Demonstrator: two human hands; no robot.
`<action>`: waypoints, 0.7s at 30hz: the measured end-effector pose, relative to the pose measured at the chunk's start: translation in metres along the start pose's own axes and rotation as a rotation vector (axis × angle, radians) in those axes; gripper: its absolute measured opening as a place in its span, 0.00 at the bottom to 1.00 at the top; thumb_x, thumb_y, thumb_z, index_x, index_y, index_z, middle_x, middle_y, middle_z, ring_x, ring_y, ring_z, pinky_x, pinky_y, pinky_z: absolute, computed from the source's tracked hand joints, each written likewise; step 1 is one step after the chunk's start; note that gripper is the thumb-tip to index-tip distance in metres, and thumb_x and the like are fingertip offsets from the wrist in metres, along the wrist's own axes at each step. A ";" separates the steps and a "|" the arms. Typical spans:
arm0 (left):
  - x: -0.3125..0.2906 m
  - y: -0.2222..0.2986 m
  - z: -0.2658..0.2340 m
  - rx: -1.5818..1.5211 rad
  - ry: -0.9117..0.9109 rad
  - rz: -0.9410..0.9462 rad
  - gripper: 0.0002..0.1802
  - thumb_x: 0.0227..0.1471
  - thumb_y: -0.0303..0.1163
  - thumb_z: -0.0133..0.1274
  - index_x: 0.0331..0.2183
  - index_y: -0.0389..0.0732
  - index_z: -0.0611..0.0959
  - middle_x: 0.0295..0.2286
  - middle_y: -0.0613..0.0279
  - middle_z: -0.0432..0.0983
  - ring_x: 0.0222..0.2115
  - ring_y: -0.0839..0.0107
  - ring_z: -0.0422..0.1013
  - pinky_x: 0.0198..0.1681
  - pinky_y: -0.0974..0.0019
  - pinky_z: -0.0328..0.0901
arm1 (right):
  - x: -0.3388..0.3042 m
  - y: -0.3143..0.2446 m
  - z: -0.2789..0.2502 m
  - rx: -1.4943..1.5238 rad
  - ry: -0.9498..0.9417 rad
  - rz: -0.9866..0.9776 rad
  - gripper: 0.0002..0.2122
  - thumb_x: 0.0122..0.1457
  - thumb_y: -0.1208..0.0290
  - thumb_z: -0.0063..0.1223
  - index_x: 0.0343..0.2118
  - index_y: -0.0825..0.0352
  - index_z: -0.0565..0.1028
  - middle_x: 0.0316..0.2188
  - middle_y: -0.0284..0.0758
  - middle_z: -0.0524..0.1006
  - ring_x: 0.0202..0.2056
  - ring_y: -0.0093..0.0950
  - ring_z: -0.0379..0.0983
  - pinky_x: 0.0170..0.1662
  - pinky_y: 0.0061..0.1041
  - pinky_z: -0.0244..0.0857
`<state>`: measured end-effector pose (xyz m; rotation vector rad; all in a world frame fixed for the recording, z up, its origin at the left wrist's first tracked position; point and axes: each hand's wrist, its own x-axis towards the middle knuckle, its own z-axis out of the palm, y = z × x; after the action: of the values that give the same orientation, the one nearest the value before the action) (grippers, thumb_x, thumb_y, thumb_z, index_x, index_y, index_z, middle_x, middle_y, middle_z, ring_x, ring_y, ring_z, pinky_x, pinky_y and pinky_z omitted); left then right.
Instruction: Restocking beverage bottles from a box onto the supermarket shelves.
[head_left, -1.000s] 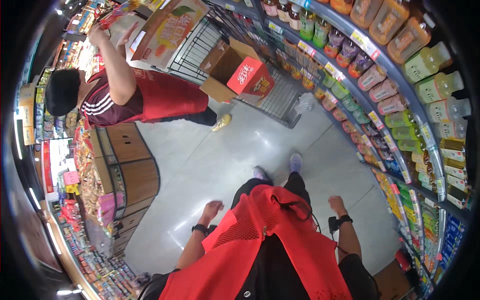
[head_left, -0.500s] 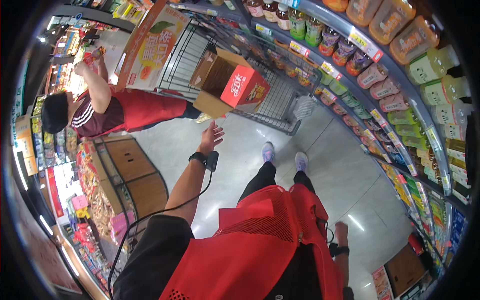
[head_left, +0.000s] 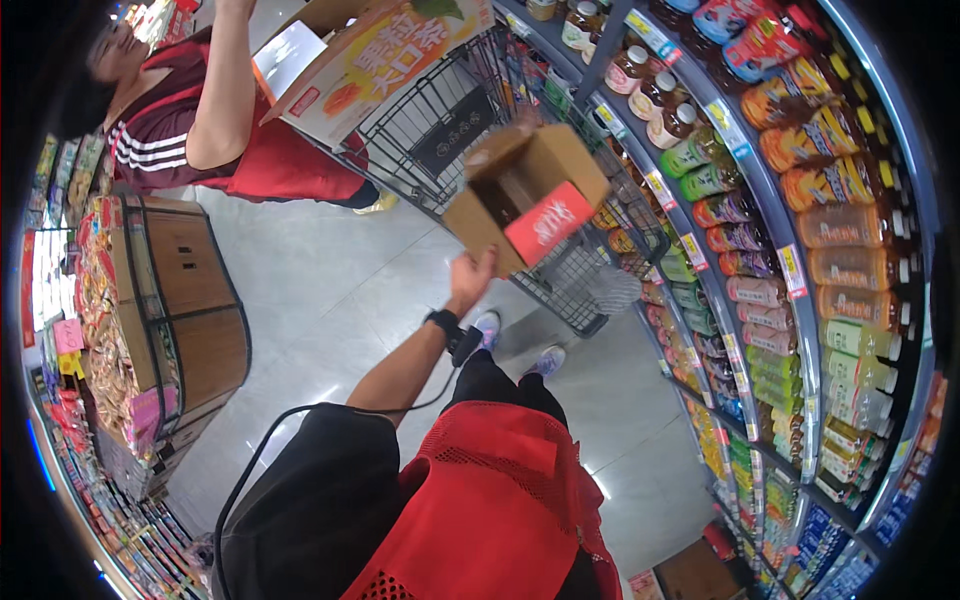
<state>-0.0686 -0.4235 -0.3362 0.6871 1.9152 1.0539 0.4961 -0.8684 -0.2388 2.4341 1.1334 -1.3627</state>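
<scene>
An open cardboard box [head_left: 480, 220] with a red printed panel is tilted over the metal shopping cart [head_left: 420, 120], and its inside looks bare where it shows. My left hand [head_left: 472, 280] is closed on the box's near lower edge, with the thumb up against the cardboard. A black band with a small device and cable sits on that wrist. A blurred shape at the far side of the box is too unclear to name. My right hand is out of view.
On the right, curved shelves [head_left: 735, 250] hold rows of bottled drinks. A person in a red vest [head_left: 215, 130] stands at the upper left with an arm raised beside a large printed carton [head_left: 375, 65]. A wooden display stand [head_left: 195, 270] heaped with packaged goods is at left.
My left hand has reached forward and taken hold of the box, which is now tilted differently. My right hand has left the view. The view has shifted toward the shelves.
</scene>
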 end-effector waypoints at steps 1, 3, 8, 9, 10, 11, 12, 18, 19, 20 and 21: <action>-0.013 0.007 0.013 0.187 -0.076 0.104 0.27 0.54 0.51 0.55 0.30 0.31 0.83 0.20 0.49 0.80 0.23 0.60 0.79 0.28 0.58 0.70 | 0.001 -0.012 -0.003 0.004 0.003 -0.012 0.07 0.51 0.75 0.48 0.25 0.64 0.79 0.24 0.41 0.79 0.28 0.40 0.77 0.32 0.36 0.69; -0.045 0.025 0.047 0.153 -0.253 0.224 0.23 0.55 0.47 0.52 0.28 0.35 0.84 0.21 0.47 0.79 0.25 0.51 0.78 0.30 0.53 0.70 | 0.000 -0.032 -0.012 0.000 -0.002 -0.035 0.07 0.51 0.75 0.48 0.25 0.64 0.79 0.24 0.41 0.79 0.28 0.40 0.77 0.32 0.36 0.69; -0.065 0.076 0.124 0.195 -0.362 0.354 0.19 0.55 0.41 0.50 0.30 0.32 0.80 0.25 0.38 0.76 0.29 0.41 0.74 0.34 0.44 0.68 | -0.013 -0.054 -0.032 -0.047 -0.037 -0.089 0.07 0.51 0.75 0.48 0.25 0.64 0.79 0.24 0.41 0.79 0.28 0.40 0.76 0.32 0.35 0.68; -0.069 0.083 0.137 0.101 -0.290 0.351 0.18 0.55 0.40 0.50 0.31 0.31 0.80 0.24 0.38 0.76 0.29 0.40 0.74 0.35 0.44 0.68 | -0.017 -0.056 -0.034 -0.058 -0.040 -0.087 0.07 0.51 0.75 0.48 0.25 0.64 0.79 0.24 0.41 0.78 0.28 0.40 0.76 0.32 0.35 0.68; -0.071 0.085 0.144 0.103 -0.308 0.322 0.18 0.55 0.40 0.50 0.31 0.31 0.80 0.24 0.38 0.76 0.29 0.40 0.74 0.35 0.44 0.68 | -0.021 -0.057 -0.035 -0.063 -0.042 -0.084 0.07 0.51 0.75 0.48 0.25 0.64 0.79 0.24 0.41 0.78 0.28 0.40 0.76 0.32 0.35 0.68; -0.071 0.086 0.148 0.119 -0.326 0.335 0.18 0.55 0.40 0.49 0.30 0.32 0.79 0.25 0.38 0.76 0.29 0.40 0.74 0.35 0.44 0.69 | -0.024 -0.059 -0.035 -0.066 -0.044 -0.078 0.07 0.51 0.75 0.48 0.25 0.64 0.79 0.24 0.41 0.78 0.28 0.40 0.76 0.32 0.35 0.68; -0.073 0.084 0.150 0.113 -0.339 0.356 0.17 0.55 0.39 0.48 0.30 0.32 0.79 0.25 0.38 0.76 0.29 0.41 0.74 0.35 0.44 0.69 | -0.027 -0.060 -0.035 -0.067 -0.047 -0.069 0.07 0.51 0.75 0.48 0.25 0.65 0.79 0.23 0.41 0.78 0.27 0.40 0.76 0.32 0.35 0.68; -0.086 0.076 0.136 0.160 -0.387 0.348 0.16 0.58 0.38 0.46 0.31 0.33 0.79 0.25 0.39 0.76 0.29 0.41 0.74 0.35 0.43 0.69 | -0.034 -0.066 -0.024 -0.087 -0.058 -0.052 0.07 0.51 0.75 0.48 0.24 0.65 0.79 0.23 0.41 0.78 0.27 0.39 0.76 0.31 0.34 0.68; -0.090 0.077 0.130 0.176 -0.382 0.351 0.16 0.58 0.38 0.46 0.31 0.33 0.79 0.25 0.39 0.76 0.29 0.41 0.74 0.35 0.43 0.69 | -0.034 -0.066 -0.023 -0.088 -0.058 -0.053 0.07 0.51 0.75 0.48 0.24 0.65 0.79 0.23 0.41 0.78 0.27 0.39 0.76 0.31 0.34 0.68; -0.094 0.078 0.121 0.115 -0.336 0.401 0.16 0.58 0.38 0.46 0.32 0.33 0.79 0.24 0.40 0.76 0.28 0.41 0.74 0.34 0.44 0.68 | -0.033 -0.067 -0.020 -0.087 -0.059 -0.057 0.07 0.51 0.75 0.48 0.24 0.65 0.79 0.23 0.41 0.78 0.27 0.39 0.76 0.31 0.34 0.68; -0.097 0.080 0.110 0.053 -0.308 0.433 0.17 0.58 0.38 0.47 0.33 0.32 0.78 0.24 0.41 0.76 0.27 0.42 0.74 0.32 0.45 0.68 | -0.033 -0.068 -0.018 -0.085 -0.061 -0.062 0.07 0.51 0.75 0.48 0.24 0.65 0.79 0.23 0.41 0.78 0.27 0.39 0.76 0.31 0.34 0.68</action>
<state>0.0810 -0.4119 -0.2622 1.2575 1.5666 1.0813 0.4535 -0.8301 -0.1867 2.3011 1.2356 -1.3667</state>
